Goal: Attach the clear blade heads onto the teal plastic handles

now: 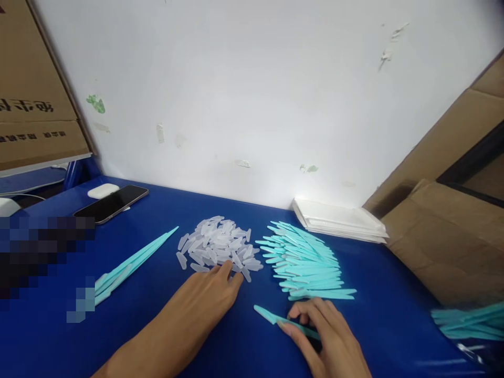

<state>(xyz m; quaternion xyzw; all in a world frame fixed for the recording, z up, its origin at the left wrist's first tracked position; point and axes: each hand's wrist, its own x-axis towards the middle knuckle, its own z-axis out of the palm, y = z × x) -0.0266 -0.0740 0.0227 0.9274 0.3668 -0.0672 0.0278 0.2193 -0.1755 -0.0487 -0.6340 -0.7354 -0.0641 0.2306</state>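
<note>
My right hand pinches a turquoise eyebrow razor between thumb and fingers, its blade end pointing left and slightly away from me. My left hand is at the near edge of a pile of translucent white blade caps. Its fingertips touch the caps, with a gap between thumb and index finger. Right of the caps lies a heap of turquoise eyebrow razors, handles mostly side by side. Farther left, a few more turquoise razors lie in a narrow bundle, their near ends partly hidden by a pixelated patch.
A black phone and a white case lie at the back left of the blue table. White sheets are stacked against the wall. Cardboard stands on the right, near bagged turquoise razors.
</note>
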